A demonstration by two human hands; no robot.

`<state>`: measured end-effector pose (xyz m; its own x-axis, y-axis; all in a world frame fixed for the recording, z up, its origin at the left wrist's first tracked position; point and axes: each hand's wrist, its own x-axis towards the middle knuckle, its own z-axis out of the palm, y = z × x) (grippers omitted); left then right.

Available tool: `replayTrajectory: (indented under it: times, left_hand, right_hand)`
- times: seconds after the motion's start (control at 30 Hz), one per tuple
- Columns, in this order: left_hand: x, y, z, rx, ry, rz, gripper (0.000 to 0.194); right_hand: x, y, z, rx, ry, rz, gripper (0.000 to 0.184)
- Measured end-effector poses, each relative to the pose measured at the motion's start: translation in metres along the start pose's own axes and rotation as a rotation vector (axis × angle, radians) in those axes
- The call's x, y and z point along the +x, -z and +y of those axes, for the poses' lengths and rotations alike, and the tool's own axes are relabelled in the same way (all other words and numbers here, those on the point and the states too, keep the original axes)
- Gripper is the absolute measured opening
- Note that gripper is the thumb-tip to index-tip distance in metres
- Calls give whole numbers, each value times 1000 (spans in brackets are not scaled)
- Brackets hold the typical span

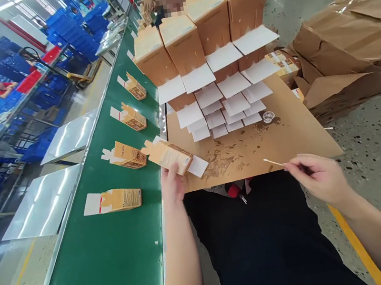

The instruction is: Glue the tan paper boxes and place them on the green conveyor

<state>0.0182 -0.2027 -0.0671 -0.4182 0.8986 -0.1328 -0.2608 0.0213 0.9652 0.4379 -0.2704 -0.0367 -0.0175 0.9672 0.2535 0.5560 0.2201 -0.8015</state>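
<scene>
My left hand (172, 184) is closed on a small tan carton (170, 155) with a white flap, held over the edge between the green conveyor belt (121, 254) and a brown cardboard board (283, 132). My right hand (317, 175) pinches a thin stick (273, 162) whose tip points left above the board. On the board lie several rows of flattened cartons (224, 103) with white flaps overlapping, and a small clear cup (268, 116) sits beside them.
Several tan cartons (122, 199) lie spaced along the belt. Stacks of tan boxes (200, 20) stand behind the board, with another person beyond them. Torn brown wrapping (348, 40) lies on the floor at right. Blue crates (68, 32) fill the far left.
</scene>
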Motion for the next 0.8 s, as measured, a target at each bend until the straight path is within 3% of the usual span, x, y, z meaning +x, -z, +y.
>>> replayTrajectory:
  times: [0.17, 0.27, 0.37, 0.63, 0.8]
  left_hand:
    - [-25, -14, -21, 69, -15, -13, 84]
    - [-23, -16, -22, 79, -2, -14, 86]
    - [-23, -16, -21, 78, -8, -24, 87]
    - [-35, -23, -21, 132, -59, -31, 89]
    - [-49, -28, -20, 230, -114, -49, 90]
  right_hand:
    - [23, -84, -27, 91, 186, -267, 46]
    - [36, -132, -31, 12, 238, -327, 42]
    - [44, -159, -28, -104, 243, -354, 37]
    - [38, -171, -31, -117, 301, -454, 35]
    - [25, -148, -34, -5, 311, -388, 38]
